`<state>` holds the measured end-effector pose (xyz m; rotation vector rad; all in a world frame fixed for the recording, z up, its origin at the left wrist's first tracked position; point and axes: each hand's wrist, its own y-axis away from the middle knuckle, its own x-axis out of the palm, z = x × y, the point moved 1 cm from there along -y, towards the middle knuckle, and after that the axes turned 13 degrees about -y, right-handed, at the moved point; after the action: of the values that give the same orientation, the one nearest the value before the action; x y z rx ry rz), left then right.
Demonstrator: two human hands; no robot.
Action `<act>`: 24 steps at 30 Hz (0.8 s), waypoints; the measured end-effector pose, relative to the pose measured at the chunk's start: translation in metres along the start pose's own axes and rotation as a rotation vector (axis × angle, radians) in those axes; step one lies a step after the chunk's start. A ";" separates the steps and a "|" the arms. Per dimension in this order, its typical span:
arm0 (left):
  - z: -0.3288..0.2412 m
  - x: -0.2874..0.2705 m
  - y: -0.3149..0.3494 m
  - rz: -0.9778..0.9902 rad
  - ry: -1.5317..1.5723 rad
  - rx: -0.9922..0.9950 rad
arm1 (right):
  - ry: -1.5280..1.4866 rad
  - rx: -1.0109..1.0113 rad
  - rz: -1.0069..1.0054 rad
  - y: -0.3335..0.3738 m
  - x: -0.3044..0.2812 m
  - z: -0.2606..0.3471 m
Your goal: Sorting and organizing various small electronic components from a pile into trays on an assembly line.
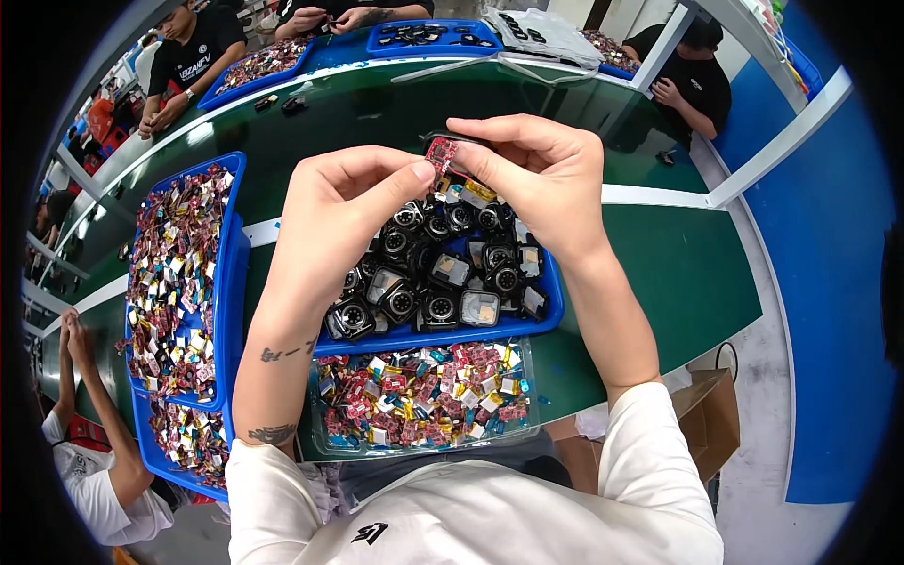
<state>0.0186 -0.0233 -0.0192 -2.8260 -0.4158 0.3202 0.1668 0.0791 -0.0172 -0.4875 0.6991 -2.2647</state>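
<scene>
Over a blue tray (554,315), both my hands meet at a small red circuit board (441,153). My left hand (353,202) pinches the board's left edge between thumb and forefinger. Black casing, seemingly a smartwatch case (461,137), is gripped in my right hand (541,174), whose thumb presses beside the board. Fingers hide most of the case, so I cannot tell whether the board is inside it or apart. Below, the tray holds many black smartwatch cases (440,309), some showing round sensor backs, others pale square faces.
Nearest me, a clear plastic tray (529,377) is heaped with red circuit boards and small parts. Blue trays (231,282) of similar pieces stand at left. More trays (433,50) and several co-workers line the far side. A cardboard box (711,414) sits at right, below the green table (692,273).
</scene>
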 end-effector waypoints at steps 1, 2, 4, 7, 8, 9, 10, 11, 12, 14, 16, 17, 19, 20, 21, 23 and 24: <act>-0.001 0.000 0.001 -0.017 -0.010 -0.009 | 0.001 0.000 0.002 -0.001 -0.001 0.000; -0.001 0.001 0.001 -0.034 -0.020 -0.019 | -0.004 0.013 0.014 -0.001 -0.001 -0.001; -0.001 0.002 0.001 -0.046 -0.012 -0.027 | -0.009 0.026 0.029 -0.001 -0.001 -0.001; -0.001 0.004 -0.001 -0.094 -0.010 -0.019 | -0.048 0.052 0.022 -0.001 0.001 0.000; -0.001 0.004 -0.002 -0.128 -0.016 -0.001 | -0.067 0.030 0.023 -0.001 0.002 0.001; -0.002 0.005 -0.002 -0.131 -0.016 -0.002 | -0.086 0.007 0.025 -0.002 0.003 0.001; -0.002 0.005 -0.002 -0.112 -0.036 -0.018 | -0.084 0.008 0.024 -0.002 0.002 0.001; -0.002 0.006 -0.003 -0.093 -0.056 -0.034 | -0.046 0.034 0.017 -0.002 0.000 0.001; 0.000 0.005 -0.004 -0.093 -0.054 -0.034 | -0.008 0.059 0.011 -0.002 -0.001 0.000; 0.004 -0.001 -0.008 -0.117 -0.089 -0.047 | 0.006 0.073 -0.003 -0.007 -0.002 0.000; 0.002 -0.013 -0.010 -0.196 -0.080 -0.018 | 0.002 0.098 -0.034 -0.017 -0.011 -0.006; -0.003 -0.020 -0.010 -0.249 -0.080 0.001 | 0.058 0.162 -0.067 -0.026 -0.022 -0.011; -0.011 -0.029 -0.010 -0.319 -0.096 -0.025 | 0.133 0.247 -0.170 -0.041 -0.061 -0.035; -0.012 -0.034 -0.010 -0.327 -0.084 0.009 | 0.156 0.270 -0.205 -0.046 -0.087 -0.054; -0.014 -0.038 -0.010 -0.340 -0.074 0.043 | 0.261 0.346 -0.245 -0.050 -0.118 -0.076; -0.014 -0.049 -0.005 -0.366 -0.075 0.050 | 0.429 0.596 -0.428 -0.051 -0.150 -0.108; -0.016 -0.052 -0.003 -0.370 -0.086 0.079 | 0.425 0.591 -0.412 -0.048 -0.164 -0.122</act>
<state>-0.0264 -0.0400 0.0058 -2.5948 -0.9058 0.3700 0.1900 0.2674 -0.1068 0.1603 0.0886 -2.8433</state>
